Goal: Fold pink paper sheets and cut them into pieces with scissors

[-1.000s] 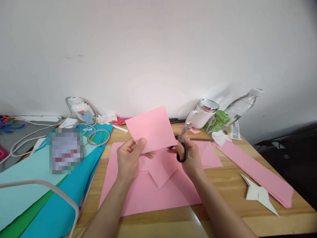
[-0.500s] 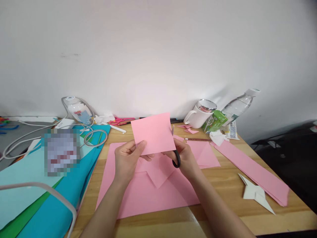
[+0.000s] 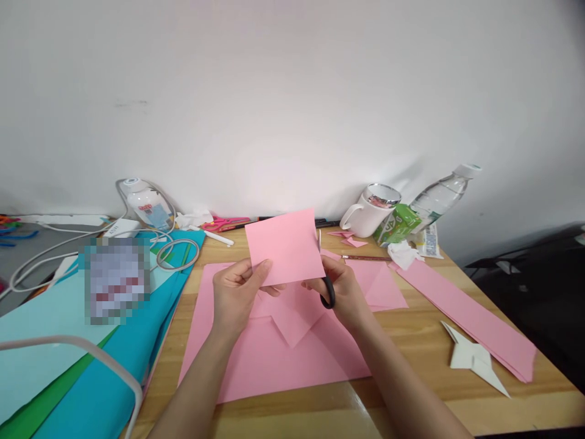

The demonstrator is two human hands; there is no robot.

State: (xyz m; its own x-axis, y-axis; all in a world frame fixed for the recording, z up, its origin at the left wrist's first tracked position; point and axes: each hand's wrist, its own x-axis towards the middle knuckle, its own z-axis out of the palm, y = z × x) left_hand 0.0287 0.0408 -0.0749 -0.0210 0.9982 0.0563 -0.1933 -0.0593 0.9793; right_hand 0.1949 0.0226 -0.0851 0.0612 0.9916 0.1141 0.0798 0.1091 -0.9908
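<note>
A small pink sheet of paper [image 3: 286,244] is held up over the table, pinched along its lower left by my left hand [image 3: 237,289], thumb in front and fingers behind. My right hand [image 3: 340,286] grips black-handled scissors [image 3: 328,294] at the sheet's right edge. Part of a blade shows beside that edge; the rest is hidden by the paper and my fingers. Below both hands lies a large pink sheet [image 3: 292,372], with folded pink paper [image 3: 292,323] on top of it.
Strips of pink paper [image 3: 470,320] and a white folded paper star [image 3: 470,355] lie at right. A white mug [image 3: 368,213], green carton [image 3: 397,225] and tilted water bottle [image 3: 441,198] stand behind. Teal paper [image 3: 114,378], cables and a white bottle [image 3: 148,204] are at left.
The pink sheet's upper left corner has shifted slightly right and down. The scissor blade at its right edge looks more upright. Both hands stay nearly in place.
</note>
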